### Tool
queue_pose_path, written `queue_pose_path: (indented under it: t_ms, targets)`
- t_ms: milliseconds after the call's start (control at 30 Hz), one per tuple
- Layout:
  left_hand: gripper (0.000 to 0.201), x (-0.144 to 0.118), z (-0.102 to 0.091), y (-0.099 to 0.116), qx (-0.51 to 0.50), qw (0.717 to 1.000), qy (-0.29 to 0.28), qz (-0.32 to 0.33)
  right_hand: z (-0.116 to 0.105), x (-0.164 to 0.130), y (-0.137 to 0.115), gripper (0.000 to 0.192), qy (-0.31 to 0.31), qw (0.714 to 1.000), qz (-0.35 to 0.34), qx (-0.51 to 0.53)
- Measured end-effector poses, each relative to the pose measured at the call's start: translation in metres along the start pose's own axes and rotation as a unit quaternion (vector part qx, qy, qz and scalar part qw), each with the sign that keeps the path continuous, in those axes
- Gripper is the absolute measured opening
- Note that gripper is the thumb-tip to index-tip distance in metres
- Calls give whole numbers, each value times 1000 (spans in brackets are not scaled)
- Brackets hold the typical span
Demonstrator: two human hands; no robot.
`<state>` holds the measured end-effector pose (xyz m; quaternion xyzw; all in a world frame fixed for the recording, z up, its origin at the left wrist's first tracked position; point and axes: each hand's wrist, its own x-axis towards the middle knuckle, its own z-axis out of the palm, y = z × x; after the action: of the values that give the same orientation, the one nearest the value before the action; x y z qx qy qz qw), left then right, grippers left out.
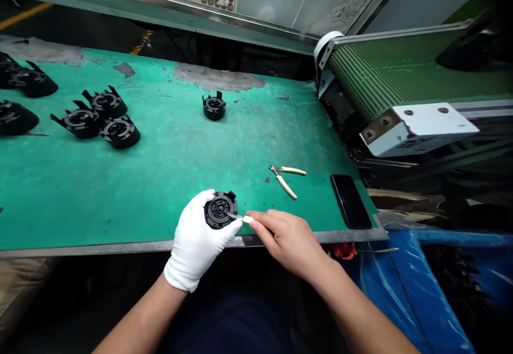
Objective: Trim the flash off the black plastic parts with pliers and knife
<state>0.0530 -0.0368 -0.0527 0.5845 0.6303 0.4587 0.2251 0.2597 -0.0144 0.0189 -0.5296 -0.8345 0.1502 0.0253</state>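
Note:
My left hand (196,242), in a white glove, is closed around a round black plastic part (220,210) at the table's front edge. The part's ribbed inner face is turned up toward me. My bare right hand (286,236) pinches the pale handle of a small knife-like tool (247,219). Its thin metal tip reaches over the part's face; whether it touches the plastic I cannot tell. Beyond my right hand lies a pair of nippers (286,179) with cream handles, its jaws pointing left.
Another black part (214,107) stands farther back on the green table (168,167). Several more (120,131) are grouped at the left. A black phone (350,202) lies at the right edge. Beyond are a green conveyor belt (385,71) and a blue bin (433,279).

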Motion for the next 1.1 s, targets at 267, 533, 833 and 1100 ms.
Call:
queue_pose_path:
  t_ms: [267,533,833,1100]
  targets:
    - [69,0,5,10,-4,999,32,14,5,-6,-7,39,22,995,34,-94]
    - [69,0,-4,3,6,1000,-9,28,-1,-9,3,37,41,998,29,43]
    - [80,38,-54,-3,49,973,-220,55,-14,17,17,38,-55,993,-94,-36]
    - [78,55,-60,1,34,954,-292,52,-27,33,11,38,-56,980,-150,-119]
